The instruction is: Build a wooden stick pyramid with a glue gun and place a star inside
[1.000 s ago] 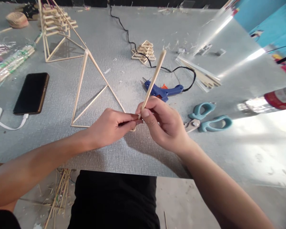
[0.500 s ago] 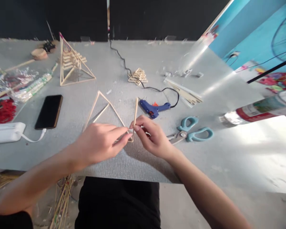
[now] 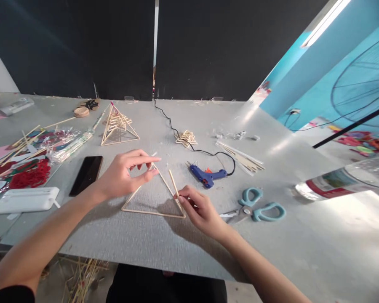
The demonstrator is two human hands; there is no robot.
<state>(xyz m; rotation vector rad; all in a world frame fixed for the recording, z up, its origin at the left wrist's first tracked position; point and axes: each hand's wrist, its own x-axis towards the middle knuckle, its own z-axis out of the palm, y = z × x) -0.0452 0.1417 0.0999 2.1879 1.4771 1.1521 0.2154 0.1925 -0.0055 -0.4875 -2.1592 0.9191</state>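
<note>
A flat triangle of thin wooden sticks [image 3: 151, 213] lies on the grey table in front of me. My right hand [image 3: 197, 206] pinches a short wooden stick [image 3: 173, 181] between thumb and forefinger, tilted upward by the triangle's right side. Whether its lower end touches the right corner I cannot tell, as my fingers cover it. Over the triangle's far tip hovers my left hand [image 3: 128, 172], thumb and forefinger apart, with nothing visible between them. A blue glue gun [image 3: 205, 174] rests just beyond my right hand, and blue-handled scissors [image 3: 248, 210] lie to its right.
Behind are a stick pyramid [image 3: 118, 126] and a small stack of sticks [image 3: 185, 138]. A phone [image 3: 86, 174], a white power bank [image 3: 27, 200] and red yarn [image 3: 31, 173] lie left. The glue gun's cord [image 3: 208, 153] crosses the table; a bottle [image 3: 341, 181] lies right.
My left hand has left the triangle's right corner, moved up and away to the far tip, and its fingers have parted. My right hand keeps the stick, now leaning left. The view has tilted up.
</note>
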